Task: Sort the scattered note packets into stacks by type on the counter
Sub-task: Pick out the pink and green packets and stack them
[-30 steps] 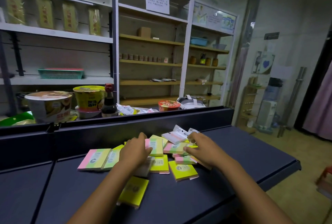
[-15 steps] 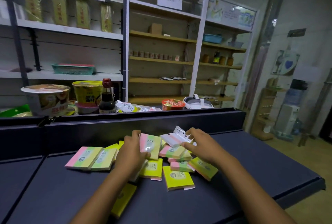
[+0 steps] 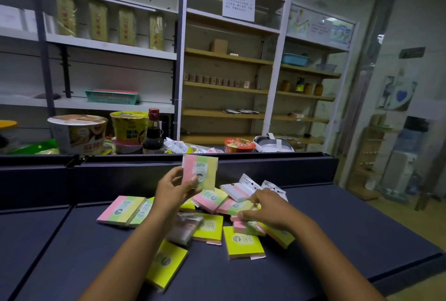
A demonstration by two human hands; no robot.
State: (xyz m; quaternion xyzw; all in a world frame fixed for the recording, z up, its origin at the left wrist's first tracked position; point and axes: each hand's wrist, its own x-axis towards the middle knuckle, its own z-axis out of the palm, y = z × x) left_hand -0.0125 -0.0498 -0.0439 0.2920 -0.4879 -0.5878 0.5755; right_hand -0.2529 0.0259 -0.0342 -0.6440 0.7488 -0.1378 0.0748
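left hand pinches striped packet upright, thumb on front.

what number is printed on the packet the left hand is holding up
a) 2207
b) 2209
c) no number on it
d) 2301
b: the left hand holds a pink, green and yellow striped packet upright above the pile, and "2209" is printed near the top of its face.
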